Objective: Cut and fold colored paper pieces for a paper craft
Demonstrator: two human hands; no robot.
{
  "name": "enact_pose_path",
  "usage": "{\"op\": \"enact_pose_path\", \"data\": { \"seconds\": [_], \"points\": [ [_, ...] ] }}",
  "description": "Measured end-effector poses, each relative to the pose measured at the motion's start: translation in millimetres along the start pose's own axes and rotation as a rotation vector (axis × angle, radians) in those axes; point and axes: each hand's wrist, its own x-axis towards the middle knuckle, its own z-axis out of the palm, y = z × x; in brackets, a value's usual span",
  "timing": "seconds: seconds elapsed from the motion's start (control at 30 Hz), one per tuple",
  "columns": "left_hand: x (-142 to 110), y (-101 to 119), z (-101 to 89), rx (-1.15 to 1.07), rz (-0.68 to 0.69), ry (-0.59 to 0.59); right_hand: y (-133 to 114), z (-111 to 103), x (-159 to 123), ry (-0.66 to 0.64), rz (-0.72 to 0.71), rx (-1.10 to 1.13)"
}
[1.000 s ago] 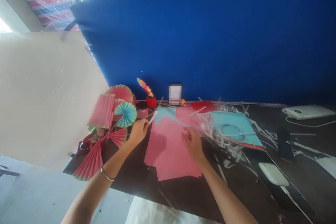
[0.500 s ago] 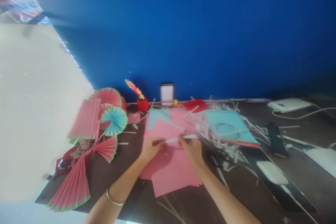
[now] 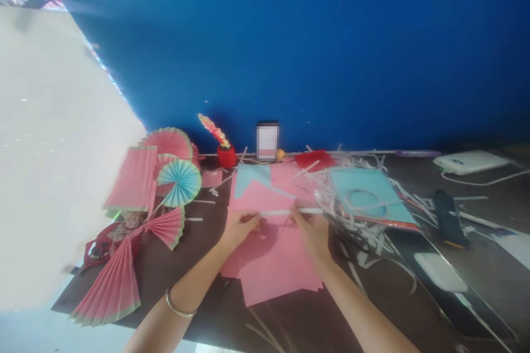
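A narrow white paper strip [image 3: 276, 212] stretches level between my two hands, above overlapping pink paper sheets [image 3: 273, 270]. My left hand [image 3: 242, 227] pinches its left end, the fingers closed. Closed as well, my right hand [image 3: 310, 229] grips the strip farther along, and its other end sticks out to the right past the fingers. A light blue paper piece [image 3: 252, 176] lies on the pink sheets just beyond the hands. The fingertips are partly blurred.
Pink folded fans [image 3: 114, 292] and a blue pleated rosette [image 3: 180, 182] lie at left. A red pot [image 3: 226, 156] stands by the blue wall. Loose white strips, blue sheets [image 3: 364, 176], a dark phone or tablet [image 3: 447, 287] and a white device [image 3: 470, 162] with cables are at right.
My hands have moved slightly apart, so more of the strip shows between them, and it lies more level. The whole view has shifted a little.
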Motion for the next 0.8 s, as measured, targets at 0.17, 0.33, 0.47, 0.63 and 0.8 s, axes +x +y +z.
{"op": "enact_pose_path", "data": {
  "seconds": [0.17, 0.33, 0.47, 0.63, 0.8],
  "points": [
    [1, -1, -0.7, 0.001, -0.001, -0.012, -7, 1, -3, -0.028, 0.016, -0.027],
    [3, -3, -2.6, -0.001, 0.032, 0.103, 2, 3, -1, 0.004, -0.097, 0.064],
    [1, -5, -0.2, -0.014, 0.055, 0.146, 7, 1, -1, 0.243, -0.445, -0.169],
    [-6, -10, 8.9, -0.037, 0.114, 0.008, 5, 0, -11, -0.013, -0.957, -0.59],
    [-10, -11, 13.0, 0.0, 0.137, -0.087, 8, 3, -19, -0.173, -0.984, -0.645]
  ]
}}
